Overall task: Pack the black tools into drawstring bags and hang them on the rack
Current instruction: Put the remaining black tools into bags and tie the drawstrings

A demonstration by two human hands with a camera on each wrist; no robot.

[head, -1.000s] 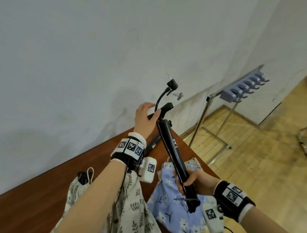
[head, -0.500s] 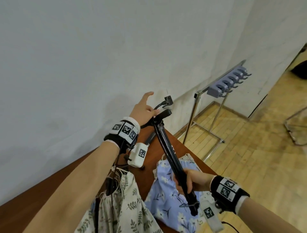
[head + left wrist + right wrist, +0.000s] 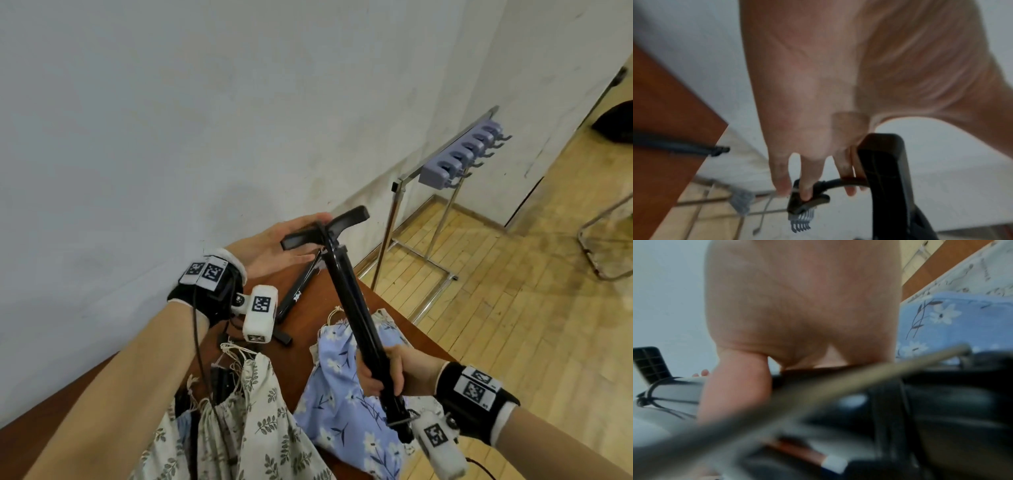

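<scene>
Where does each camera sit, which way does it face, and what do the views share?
Head: on the head, facing forward and down over the table; the left hand and right hand show, both on the black pump.
Left wrist: on the left wrist, facing along the palm to the fingers at the pump's T-handle; the left hand shows.
Right wrist: on the right wrist, facing along the palm gripping the blurred pump, blue bag beyond; the right hand shows.
Shared: head and left wrist see the rack; all three see the T-handle.

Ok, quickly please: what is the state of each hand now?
Left hand: open, straight fingers touching the thin black hose of the long black hand pump.
Right hand: closed around that pump's lower barrel.
</scene>
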